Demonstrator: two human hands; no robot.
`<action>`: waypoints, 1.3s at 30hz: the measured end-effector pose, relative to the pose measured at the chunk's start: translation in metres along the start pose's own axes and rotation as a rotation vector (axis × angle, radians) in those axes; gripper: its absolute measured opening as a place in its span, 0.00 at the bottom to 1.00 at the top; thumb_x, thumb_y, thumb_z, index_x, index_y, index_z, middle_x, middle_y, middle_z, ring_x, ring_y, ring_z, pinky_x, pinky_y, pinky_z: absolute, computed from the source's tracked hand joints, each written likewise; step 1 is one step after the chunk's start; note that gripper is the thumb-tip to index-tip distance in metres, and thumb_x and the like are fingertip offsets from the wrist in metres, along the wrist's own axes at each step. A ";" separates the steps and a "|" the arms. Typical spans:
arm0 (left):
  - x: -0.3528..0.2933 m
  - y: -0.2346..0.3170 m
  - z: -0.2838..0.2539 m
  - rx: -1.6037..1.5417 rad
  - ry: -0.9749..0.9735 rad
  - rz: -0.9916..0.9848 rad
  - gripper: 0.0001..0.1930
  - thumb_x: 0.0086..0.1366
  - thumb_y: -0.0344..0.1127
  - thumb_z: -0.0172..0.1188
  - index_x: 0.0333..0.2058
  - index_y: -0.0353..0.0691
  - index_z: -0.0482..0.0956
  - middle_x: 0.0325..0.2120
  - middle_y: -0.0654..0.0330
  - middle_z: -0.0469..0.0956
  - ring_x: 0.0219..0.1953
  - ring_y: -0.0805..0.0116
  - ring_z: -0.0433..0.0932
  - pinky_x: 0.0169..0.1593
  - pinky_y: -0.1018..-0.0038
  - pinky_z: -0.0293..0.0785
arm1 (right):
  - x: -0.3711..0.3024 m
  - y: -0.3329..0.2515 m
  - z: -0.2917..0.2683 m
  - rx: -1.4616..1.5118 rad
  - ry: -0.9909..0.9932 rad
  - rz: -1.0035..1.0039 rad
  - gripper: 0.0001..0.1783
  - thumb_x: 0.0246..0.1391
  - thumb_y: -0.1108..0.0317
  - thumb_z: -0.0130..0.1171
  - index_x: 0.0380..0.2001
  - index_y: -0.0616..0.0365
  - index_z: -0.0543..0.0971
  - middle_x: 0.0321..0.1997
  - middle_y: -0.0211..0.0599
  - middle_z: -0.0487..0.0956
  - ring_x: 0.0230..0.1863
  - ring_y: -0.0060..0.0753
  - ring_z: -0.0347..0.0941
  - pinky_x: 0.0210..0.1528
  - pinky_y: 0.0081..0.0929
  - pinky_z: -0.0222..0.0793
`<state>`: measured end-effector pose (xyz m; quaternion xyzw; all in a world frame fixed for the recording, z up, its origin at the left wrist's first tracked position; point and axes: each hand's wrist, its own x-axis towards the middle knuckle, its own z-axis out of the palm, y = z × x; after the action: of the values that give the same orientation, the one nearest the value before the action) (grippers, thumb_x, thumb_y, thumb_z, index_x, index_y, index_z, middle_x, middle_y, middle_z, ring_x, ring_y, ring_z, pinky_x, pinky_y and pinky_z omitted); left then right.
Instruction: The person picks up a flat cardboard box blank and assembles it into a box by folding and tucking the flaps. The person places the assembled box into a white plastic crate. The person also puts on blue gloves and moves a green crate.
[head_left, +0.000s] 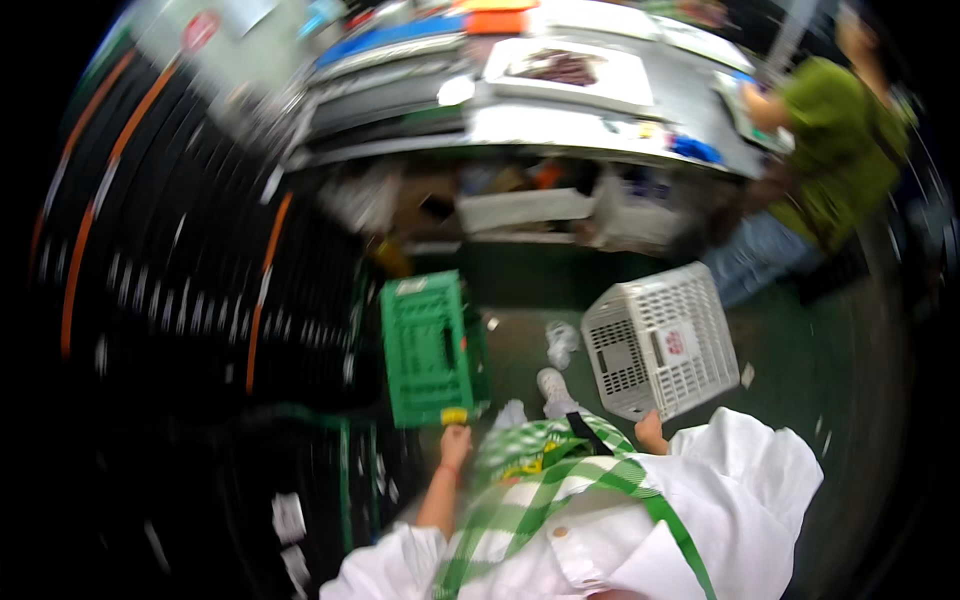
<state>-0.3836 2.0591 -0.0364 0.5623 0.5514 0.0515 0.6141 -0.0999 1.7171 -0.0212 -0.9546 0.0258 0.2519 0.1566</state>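
The left hand point(455, 443) has its grip closed on the near edge of a green plastic crate point(428, 350), which hangs tilted on edge above the dark green floor point(800, 380), its latticed face turned up toward the camera; the right hand point(650, 432) grips the lower rim of a white plastic basket point(655, 340), also tilted, its perforated bottom showing with a small red-and-white sticker on it; the fingers of both hands are mostly hidden behind the rims, so only the hold itself is plain; the 2 containers sit well apart, with a white shoe point(553, 386) and a crumpled white scrap point(561, 340) on the floor between them; the person wears a white shirt with rolled sleeves and a green-and-white checked apron point(540, 480); ahead, a long desk point(560, 125) carries white trays and blue and orange items, all blurred; at the right another person in a green top point(840, 140) stands at the desk; dark stacked racks with orange stripes point(180, 250) fill the left side
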 end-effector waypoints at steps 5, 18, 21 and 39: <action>-0.078 -0.080 -0.017 0.251 0.301 -0.164 0.14 0.48 0.44 0.57 0.25 0.38 0.72 0.22 0.53 0.75 0.28 0.58 0.74 0.34 0.67 0.70 | 0.047 -0.025 0.027 -0.194 -0.072 -0.471 0.06 0.39 0.75 0.45 0.25 0.63 0.68 0.20 0.48 0.72 0.27 0.48 0.71 0.28 0.38 0.66; -0.251 -0.206 0.095 -0.162 0.609 -0.770 0.15 0.50 0.44 0.52 0.29 0.37 0.74 0.27 0.49 0.75 0.33 0.52 0.74 0.38 0.65 0.69 | 0.081 -0.216 0.075 -0.263 -0.657 -0.630 0.04 0.48 0.69 0.46 0.24 0.55 0.70 0.19 0.32 0.72 0.16 0.26 0.69 0.16 0.24 0.66; -0.256 -0.187 0.110 -0.224 0.480 -0.772 0.15 0.51 0.44 0.51 0.27 0.36 0.76 0.25 0.49 0.76 0.32 0.53 0.75 0.38 0.65 0.69 | 0.059 -0.252 0.087 -0.315 -0.707 -0.736 0.03 0.47 0.71 0.47 0.25 0.56 0.71 0.20 0.32 0.73 0.19 0.26 0.71 0.19 0.22 0.67; -0.147 -0.228 -0.004 -0.249 0.524 -0.445 0.12 0.50 0.38 0.54 0.28 0.34 0.75 0.22 0.51 0.76 0.22 0.64 0.76 0.28 0.70 0.72 | 0.086 -0.103 0.067 -0.275 -0.214 -0.692 0.06 0.42 0.72 0.49 0.18 0.62 0.74 0.18 0.44 0.75 0.19 0.34 0.73 0.22 0.31 0.69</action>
<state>-0.5702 1.8788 -0.1150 0.3171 0.7884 0.1256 0.5120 -0.0437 1.8383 -0.0889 -0.8874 -0.3482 0.2834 0.1048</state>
